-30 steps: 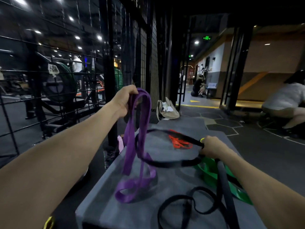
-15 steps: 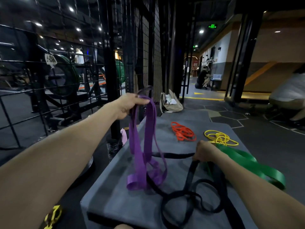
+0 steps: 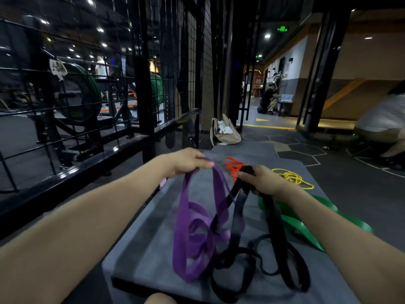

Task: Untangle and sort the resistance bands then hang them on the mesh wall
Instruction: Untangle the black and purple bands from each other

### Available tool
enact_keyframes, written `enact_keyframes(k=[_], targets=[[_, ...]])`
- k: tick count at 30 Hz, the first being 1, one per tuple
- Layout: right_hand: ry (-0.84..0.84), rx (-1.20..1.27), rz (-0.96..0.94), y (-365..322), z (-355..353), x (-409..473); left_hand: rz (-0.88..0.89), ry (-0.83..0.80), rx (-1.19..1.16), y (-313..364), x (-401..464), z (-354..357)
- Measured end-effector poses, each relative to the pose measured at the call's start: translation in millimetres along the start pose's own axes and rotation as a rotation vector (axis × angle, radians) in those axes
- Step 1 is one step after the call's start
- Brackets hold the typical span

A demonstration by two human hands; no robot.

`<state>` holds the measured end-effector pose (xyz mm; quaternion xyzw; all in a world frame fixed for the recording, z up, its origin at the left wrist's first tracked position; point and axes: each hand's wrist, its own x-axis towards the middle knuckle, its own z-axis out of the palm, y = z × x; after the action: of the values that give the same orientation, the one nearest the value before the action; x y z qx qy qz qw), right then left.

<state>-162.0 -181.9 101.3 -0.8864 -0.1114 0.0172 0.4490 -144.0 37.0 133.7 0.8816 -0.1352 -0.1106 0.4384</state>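
Head view: our left hand [image 3: 188,161], now lower than before, grips the purple band [image 3: 192,229]; our right hand [image 3: 263,183] has lifted the black band [image 3: 274,233] it clasps. Both bands trail tangled on the grey worktop [image 3: 142,242]. Mesh wall [image 3: 175,73] stands left; orange [image 3: 233,166], yellow [image 3: 291,177], green [image 3: 306,227] bands lie right.

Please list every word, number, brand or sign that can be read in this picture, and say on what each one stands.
No text can be read for certain.
Green lit sign near the ceiling: too blurred to read.
White tag on the mesh wall: dark marks, unreadable.
Red poster down the corridor: too small.
The bands show no print.
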Motion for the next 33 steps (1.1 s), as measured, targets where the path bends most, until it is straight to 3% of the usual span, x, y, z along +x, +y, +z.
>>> enact_keyframes(k=[2,6,8,13,19,25,27,29,33], targets=[[0.046,-0.046,-0.067,-8,7,8,-0.019,-0.046,-0.032,2,2,17],[0.083,-0.296,-0.165,-22,16,14,-0.128,-0.08,-0.431,15,3,40],[0.107,-0.478,-0.201,-24,17,9,-0.15,-0.064,-0.439,15,8,44],[-0.046,-0.566,-0.273,-21,28,8,-0.195,0.029,-0.565,10,15,55],[-0.03,0.053,-0.116,-24,23,4,-0.113,0.022,-0.597,6,22,63],[0.204,-0.335,-0.049,-26,28,5,-0.172,-0.002,-0.633,1,22,59],[0.216,-0.323,-0.108,-29,29,4,-0.206,-0.014,-0.65,-2,22,60],[0.165,-0.147,-0.132,-28,30,4,-0.207,-0.012,-0.662,-7,19,60],[-0.064,0.461,-0.027,-25,24,-5,-0.218,0.032,-0.671,-13,19,55]])
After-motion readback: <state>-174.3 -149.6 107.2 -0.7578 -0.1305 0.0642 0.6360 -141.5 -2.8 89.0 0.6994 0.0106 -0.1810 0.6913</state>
